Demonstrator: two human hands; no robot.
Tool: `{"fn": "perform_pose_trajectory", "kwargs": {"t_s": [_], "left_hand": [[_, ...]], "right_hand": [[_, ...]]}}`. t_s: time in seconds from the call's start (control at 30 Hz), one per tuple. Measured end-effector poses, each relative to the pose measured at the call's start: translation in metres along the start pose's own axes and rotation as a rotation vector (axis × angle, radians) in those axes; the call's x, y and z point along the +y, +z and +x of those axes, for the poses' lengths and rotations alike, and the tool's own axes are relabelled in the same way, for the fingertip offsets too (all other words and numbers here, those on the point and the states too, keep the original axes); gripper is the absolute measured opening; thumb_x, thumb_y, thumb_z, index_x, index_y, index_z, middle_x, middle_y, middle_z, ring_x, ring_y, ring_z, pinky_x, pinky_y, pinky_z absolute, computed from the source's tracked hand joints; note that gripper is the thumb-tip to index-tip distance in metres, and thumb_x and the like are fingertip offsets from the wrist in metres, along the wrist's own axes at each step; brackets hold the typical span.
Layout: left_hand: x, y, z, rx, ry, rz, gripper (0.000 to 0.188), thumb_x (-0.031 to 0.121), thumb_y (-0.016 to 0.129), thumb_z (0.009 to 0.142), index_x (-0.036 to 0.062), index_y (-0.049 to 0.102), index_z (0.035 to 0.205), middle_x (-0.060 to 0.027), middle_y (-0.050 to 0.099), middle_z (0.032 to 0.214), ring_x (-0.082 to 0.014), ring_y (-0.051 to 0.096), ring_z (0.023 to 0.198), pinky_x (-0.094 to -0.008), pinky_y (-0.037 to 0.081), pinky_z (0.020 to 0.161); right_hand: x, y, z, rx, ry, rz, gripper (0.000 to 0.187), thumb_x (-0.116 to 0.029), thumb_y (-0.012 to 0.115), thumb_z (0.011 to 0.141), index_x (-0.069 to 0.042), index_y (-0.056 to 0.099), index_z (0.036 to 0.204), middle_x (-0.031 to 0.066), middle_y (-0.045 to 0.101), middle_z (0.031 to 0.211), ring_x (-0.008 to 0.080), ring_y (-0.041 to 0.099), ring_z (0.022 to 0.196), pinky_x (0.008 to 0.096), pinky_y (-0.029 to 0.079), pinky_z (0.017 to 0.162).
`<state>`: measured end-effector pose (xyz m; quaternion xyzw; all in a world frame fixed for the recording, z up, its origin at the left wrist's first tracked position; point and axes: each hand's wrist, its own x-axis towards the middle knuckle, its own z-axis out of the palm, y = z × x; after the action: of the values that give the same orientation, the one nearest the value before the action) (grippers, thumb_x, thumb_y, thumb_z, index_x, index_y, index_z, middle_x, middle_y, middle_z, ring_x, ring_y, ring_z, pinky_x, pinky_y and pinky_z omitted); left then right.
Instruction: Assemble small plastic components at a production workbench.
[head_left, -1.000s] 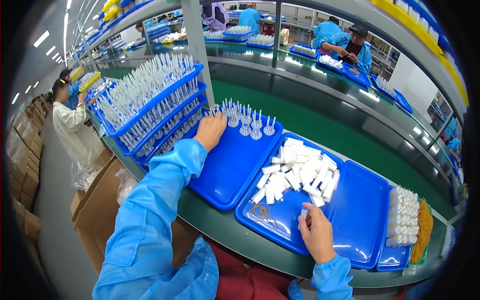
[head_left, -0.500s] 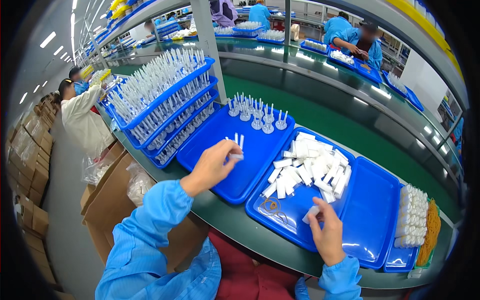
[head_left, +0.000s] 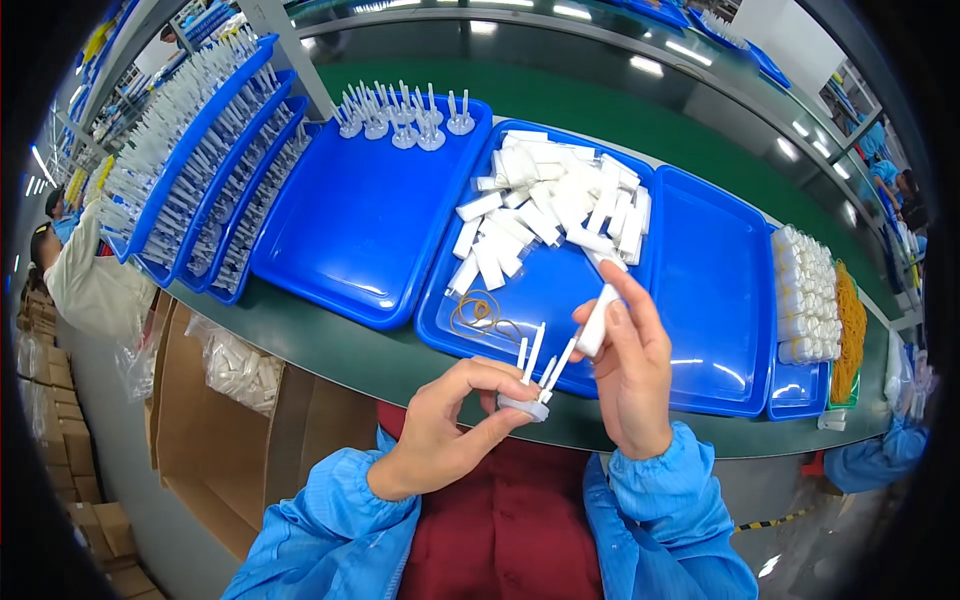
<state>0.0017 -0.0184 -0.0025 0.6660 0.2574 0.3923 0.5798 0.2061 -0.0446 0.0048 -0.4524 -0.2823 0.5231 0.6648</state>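
My left hand [head_left: 440, 430] pinches a round translucent base with upright white prongs [head_left: 524, 406] in front of my body, by the table's near edge. Close to its right, my right hand [head_left: 642, 375] grips a slim white block [head_left: 597, 322] between thumb and fingers, above the tray's near rim. The two pieces look apart, though the prongs reach near my right fingers. Behind them, a blue tray [head_left: 560, 275] bears a heap of similar white blocks [head_left: 520, 205] and a few loose tan rubber bands [head_left: 482, 312]. Several pronged pieces [head_left: 403, 125] stand at the far side of the left blue tray [head_left: 350, 225].
Stacked blue trays of pronged pieces [head_left: 215, 175] rise at the left. Another blue tray [head_left: 715, 290] lies right, then stacked white cylindrical parts [head_left: 805, 300] and a pile of orange rubber bands [head_left: 848, 325]. An open cardboard box [head_left: 215, 440] stands below the table; a person [head_left: 90, 270] works far left.
My left hand has brought the pronged piece from over the left tray to in front of my body. My right hand, still with a white block, has come closer to it. The view has swung right.
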Motion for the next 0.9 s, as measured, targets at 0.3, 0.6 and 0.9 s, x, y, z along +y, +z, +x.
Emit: {"fn": "perform_pose_trajectory", "kwargs": {"t_s": [0.3,0.6,0.9], "left_hand": [[-0.005,0.009,-0.005,0.062,0.029,0.026,0.026,-0.005,0.074,0.087,0.0053,0.067,0.11,-0.0119,0.073,0.112,-0.0199,0.069,0.095,-0.0316,0.053,0.075],[-0.018,-0.002,-0.014,0.118,0.324,0.382,0.038,-0.017,0.074,0.078,0.0035,0.061,0.107,-0.0186,0.07,0.112,-0.0268,0.069,0.095,-0.0351,0.056,0.08],[-0.031,0.003,-0.016,0.255,0.176,0.241,0.036,-0.014,0.075,0.08,-0.0006,0.06,0.11,-0.0182,0.07,0.114,-0.0246,0.068,0.102,-0.0336,0.054,0.086]], "right_hand": [[0.003,-0.004,-0.001,0.025,-0.096,-0.182,0.046,-0.02,0.054,0.106,0.0,0.046,0.147,0.0111,0.068,0.1,0.0134,0.065,0.087,0.0289,0.055,0.077],[0.0,0.0,-0.003,-0.323,-0.364,-0.724,0.033,-0.006,0.063,0.099,-0.001,0.062,0.132,0.0118,0.07,0.106,0.0213,0.067,0.097,0.0334,0.051,0.088],[0.0,-0.04,0.09,0.029,-0.849,-1.592,0.024,-0.01,0.073,0.089,-0.005,0.069,0.113,0.0103,0.07,0.1,0.0259,0.062,0.089,0.0347,0.048,0.076]]}}
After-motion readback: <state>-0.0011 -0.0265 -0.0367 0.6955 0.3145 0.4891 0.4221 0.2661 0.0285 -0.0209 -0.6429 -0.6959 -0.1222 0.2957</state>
